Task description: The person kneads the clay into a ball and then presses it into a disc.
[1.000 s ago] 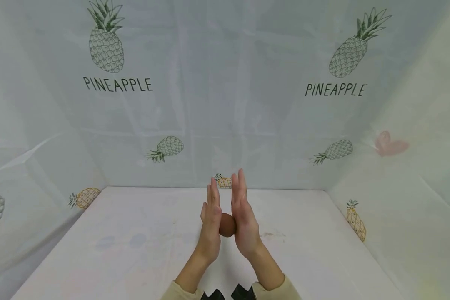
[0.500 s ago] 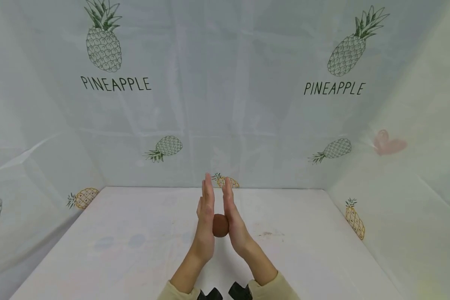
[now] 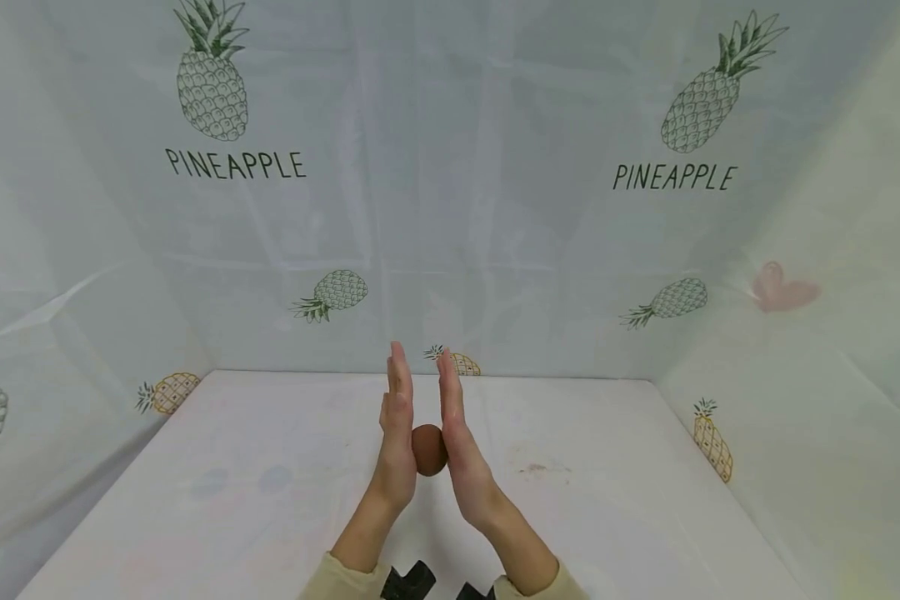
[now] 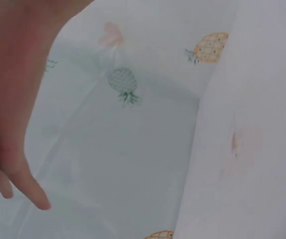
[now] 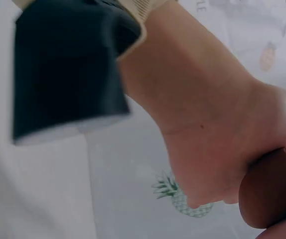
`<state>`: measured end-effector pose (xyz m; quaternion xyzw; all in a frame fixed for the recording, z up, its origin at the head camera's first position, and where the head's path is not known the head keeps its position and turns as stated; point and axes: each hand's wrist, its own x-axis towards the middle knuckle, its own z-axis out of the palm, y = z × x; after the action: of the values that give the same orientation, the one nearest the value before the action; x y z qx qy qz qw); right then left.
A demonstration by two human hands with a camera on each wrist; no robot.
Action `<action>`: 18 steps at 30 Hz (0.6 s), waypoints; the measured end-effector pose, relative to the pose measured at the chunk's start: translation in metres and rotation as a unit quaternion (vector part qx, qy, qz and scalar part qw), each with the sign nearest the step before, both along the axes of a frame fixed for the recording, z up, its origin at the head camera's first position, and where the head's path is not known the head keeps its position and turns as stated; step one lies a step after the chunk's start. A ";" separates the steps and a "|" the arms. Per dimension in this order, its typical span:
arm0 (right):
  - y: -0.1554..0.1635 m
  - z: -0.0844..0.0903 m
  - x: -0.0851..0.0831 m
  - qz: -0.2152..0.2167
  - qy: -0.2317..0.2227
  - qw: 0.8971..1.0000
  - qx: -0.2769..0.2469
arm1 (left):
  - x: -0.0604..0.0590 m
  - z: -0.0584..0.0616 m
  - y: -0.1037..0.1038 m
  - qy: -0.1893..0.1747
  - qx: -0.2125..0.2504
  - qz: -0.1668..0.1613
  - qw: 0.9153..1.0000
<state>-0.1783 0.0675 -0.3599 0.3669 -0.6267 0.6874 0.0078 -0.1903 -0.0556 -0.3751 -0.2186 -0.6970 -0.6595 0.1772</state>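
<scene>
A smooth brown ball (image 3: pixel 429 450) sits between my two palms, above the white table in the head view. My left hand (image 3: pixel 397 454) presses it from the left, palm facing inward and fingers straight and pointing forward. From the other side my right hand (image 3: pixel 468 467) presses flat against it, its fingers straight as well. The fingertips of the two hands stand apart, leaving a narrow gap beyond the ball. Up close in the right wrist view, the ball (image 5: pixel 270 191) is squeezed between skin on both sides and partly cut off by the frame edge.
The white table (image 3: pixel 270 517) carries a small brown smear (image 3: pixel 534 468) right of the hands. A pale pineapple-print sheet (image 3: pixel 435 208) hangs behind it and along both sides. Black devices (image 3: pixel 408 581) are worn at the wrists, beside cream sleeves (image 3: pixel 345 581).
Both hands and the ball have shifted left. The left fingertips have slid forward relative to the right ones, which have drawn back a little; the ball stays between the palms.
</scene>
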 end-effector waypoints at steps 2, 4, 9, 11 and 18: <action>0.004 0.002 -0.002 -0.006 0.021 1.000 -0.019 | 0.001 -0.002 0.005 -0.005 0.000 -0.011 1.000; 0.008 0.003 -0.005 -0.017 0.036 0.999 -0.034 | 0.004 -0.002 0.010 -0.004 0.000 -0.023 1.000; 0.020 0.006 -0.012 -0.050 0.040 0.996 -0.061 | 0.010 -0.005 0.021 0.014 -0.009 -0.055 0.998; 0.024 0.007 -0.016 -0.060 0.030 0.995 -0.068 | 0.012 -0.006 0.025 0.021 -0.015 -0.066 0.998; 0.030 -0.002 -0.028 -0.074 -0.025 0.995 -0.064 | 0.020 -0.002 0.032 0.046 -0.024 -0.086 0.995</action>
<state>-0.2066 0.0972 -0.3619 0.3014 -0.6070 0.7323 0.0663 -0.1702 -0.0233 -0.3773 -0.3117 -0.6824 -0.6447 0.1466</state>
